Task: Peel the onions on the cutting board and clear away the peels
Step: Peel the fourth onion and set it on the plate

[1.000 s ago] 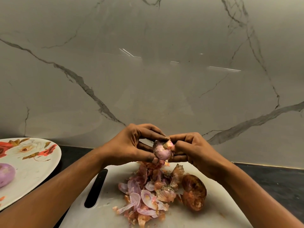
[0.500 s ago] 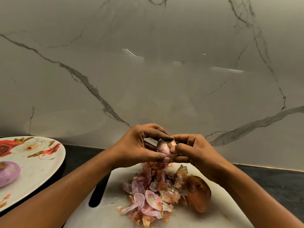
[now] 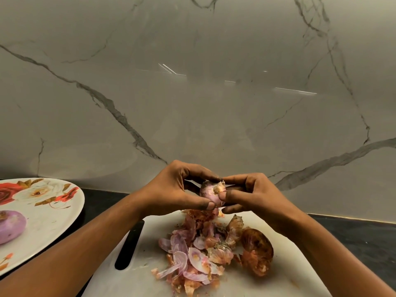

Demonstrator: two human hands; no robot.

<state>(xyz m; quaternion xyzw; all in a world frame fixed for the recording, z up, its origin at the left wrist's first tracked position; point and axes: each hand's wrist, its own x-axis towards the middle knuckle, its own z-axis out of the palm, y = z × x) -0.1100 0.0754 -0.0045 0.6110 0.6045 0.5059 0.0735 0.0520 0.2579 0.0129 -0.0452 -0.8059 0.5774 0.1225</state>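
Both my hands hold a small purple onion (image 3: 211,192) above the white cutting board (image 3: 276,284), its root end facing me. My left hand (image 3: 175,189) grips it from the left between thumb and fingers. My right hand (image 3: 255,196) pinches it from the right, thumb on its front. Below it, a pile of pink and brown peels (image 3: 197,256) covers the middle of the board. An onion still in its brown skin (image 3: 257,251) lies at the right of the pile.
A floral plate (image 3: 49,211) at the left carries one peeled purple onion (image 3: 10,226). The board has a dark handle slot (image 3: 129,245) at its left. A marble wall rises right behind the dark counter (image 3: 364,234).
The onion has turned between my fingers so its root end now faces me. My right thumb has shifted onto its front. Both hands stay above the board.
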